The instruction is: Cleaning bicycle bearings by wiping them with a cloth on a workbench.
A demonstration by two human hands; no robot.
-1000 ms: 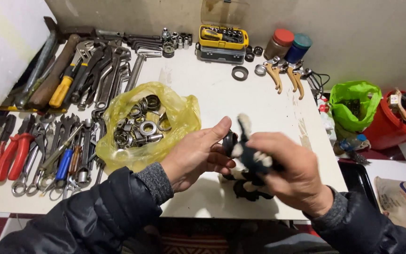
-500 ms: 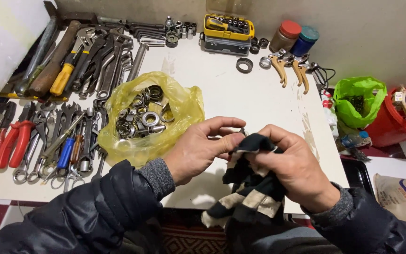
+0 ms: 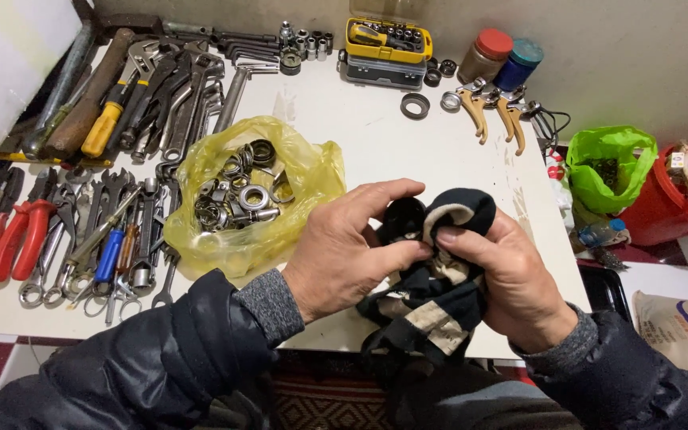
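Cloth: black-and-cream rag [image 3: 439, 299] bunched between both hands, hanging toward the person.
Left hand [image 3: 344, 255]: pinching its top (contents hidden).
Right hand [image 3: 511, 279]: clasping it, equally near.

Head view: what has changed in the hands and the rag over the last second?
Both hands, left hand and right hand, have closed together on the dark rag, which is now bunched up between them instead of hanging loose. The small part seen at the left fingers earlier is now hidden by the rag. The yellow bag of bearings and the tools have not moved.
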